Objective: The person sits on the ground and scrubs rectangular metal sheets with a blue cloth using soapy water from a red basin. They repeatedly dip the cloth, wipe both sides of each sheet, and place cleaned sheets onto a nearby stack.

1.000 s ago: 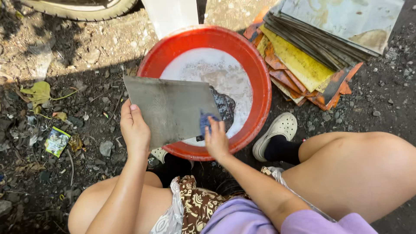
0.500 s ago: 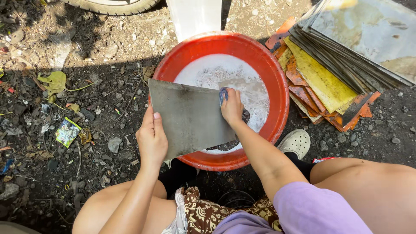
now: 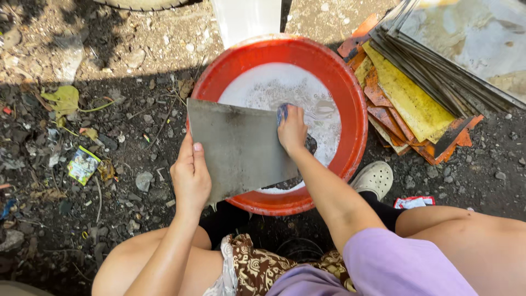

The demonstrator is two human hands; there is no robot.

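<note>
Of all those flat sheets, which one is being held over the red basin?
The grey sheet, held at its left edge by the left hand while the right hand presses a blue sponge on it. The others lie stacked beside the basin.

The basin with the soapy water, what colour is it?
The basin is red-orange, seen in the head view, the only one.
</note>
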